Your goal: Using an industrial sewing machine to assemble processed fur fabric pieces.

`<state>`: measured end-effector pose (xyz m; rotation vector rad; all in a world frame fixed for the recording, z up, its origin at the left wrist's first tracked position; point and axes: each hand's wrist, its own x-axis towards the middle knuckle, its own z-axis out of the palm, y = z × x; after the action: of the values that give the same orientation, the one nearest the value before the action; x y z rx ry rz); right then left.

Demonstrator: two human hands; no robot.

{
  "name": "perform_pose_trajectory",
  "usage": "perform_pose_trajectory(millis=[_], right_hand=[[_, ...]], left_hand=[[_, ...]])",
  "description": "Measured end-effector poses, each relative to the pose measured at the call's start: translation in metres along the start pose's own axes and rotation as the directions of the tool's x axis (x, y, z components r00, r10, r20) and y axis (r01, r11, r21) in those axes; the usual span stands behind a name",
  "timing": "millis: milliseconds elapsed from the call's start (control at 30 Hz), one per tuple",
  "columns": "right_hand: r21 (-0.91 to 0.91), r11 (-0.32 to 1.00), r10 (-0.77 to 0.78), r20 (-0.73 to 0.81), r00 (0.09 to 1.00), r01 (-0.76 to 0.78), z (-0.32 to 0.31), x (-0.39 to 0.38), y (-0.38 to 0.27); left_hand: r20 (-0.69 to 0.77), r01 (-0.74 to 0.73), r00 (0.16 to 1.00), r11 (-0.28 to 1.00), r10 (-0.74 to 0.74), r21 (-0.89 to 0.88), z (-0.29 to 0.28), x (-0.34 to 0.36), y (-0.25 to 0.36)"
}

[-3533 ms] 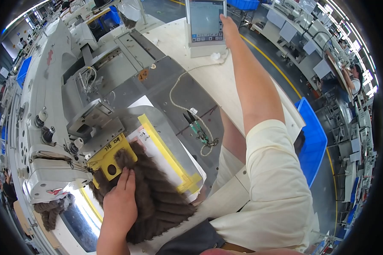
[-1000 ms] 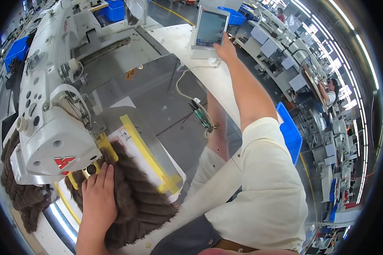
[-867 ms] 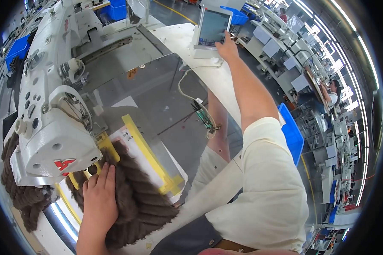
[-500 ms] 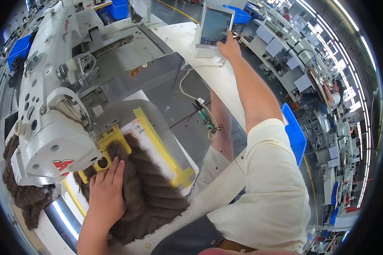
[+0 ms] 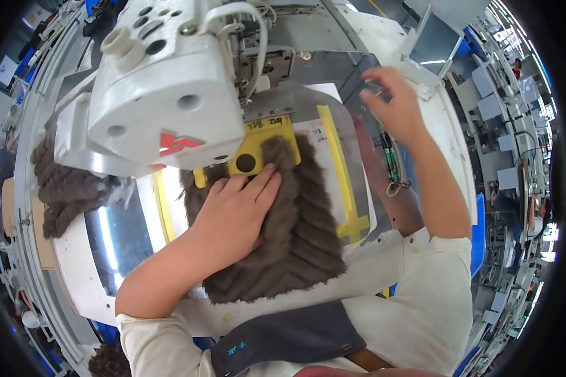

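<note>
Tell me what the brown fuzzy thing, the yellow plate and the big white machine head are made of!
Brown fuzzy thing: looks like fur, real or fake I can't tell; soft, dull pile with ragged edges. Yellow plate: maybe plastic or painted metal; flat, evenly coloured sheet. White machine head: probably painted metal; smooth, slightly shiny surface.

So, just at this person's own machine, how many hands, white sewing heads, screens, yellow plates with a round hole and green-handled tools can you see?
Hands: 2 (left hand on brown fur, right hand in the air)
White sewing head: 1
Screen: 1
Yellow plate with a round hole: 1
Green-handled tool: 1
Total: 6
</note>
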<state>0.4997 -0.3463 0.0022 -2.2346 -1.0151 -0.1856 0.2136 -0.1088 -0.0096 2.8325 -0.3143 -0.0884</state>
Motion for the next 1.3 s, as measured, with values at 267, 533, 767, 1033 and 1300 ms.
perform_pose_trajectory(millis=[267, 533, 767, 1033, 1300], right_hand=[[0.176, 0.964, -0.254, 0.385, 0.888, 0.199, 0.015, -0.035, -0.056], [0.289, 0.913, -0.401, 0.513, 0.759, 0.287, 0.029, -0.047, -0.069], [0.187, 0.852, -0.517, 0.445, 0.731, 0.489, 0.07, -0.058, -0.072], [0.06, 0.862, -0.475, 0.447, 0.758, 0.504, 0.074, -0.057, -0.078], [0.067, 0.852, -0.5, 0.393, 0.772, 0.518, 0.075, -0.058, -0.083]], left_hand=[[0.056, 0.069, 0.996, 0.994, -0.074, 0.083, -0.01, 0.005, 0.013], [0.089, 0.127, 0.987, 0.989, -0.134, 0.08, -0.016, 0.01, 0.022], [0.026, 0.039, 0.999, 0.976, -0.046, 0.212, -0.011, 0.017, 0.017], [-0.031, 0.018, 0.999, 0.972, -0.011, 0.234, -0.001, 0.019, 0.01], [-0.037, 0.011, 0.999, 0.974, -0.002, 0.227, -0.002, 0.021, 0.007]])
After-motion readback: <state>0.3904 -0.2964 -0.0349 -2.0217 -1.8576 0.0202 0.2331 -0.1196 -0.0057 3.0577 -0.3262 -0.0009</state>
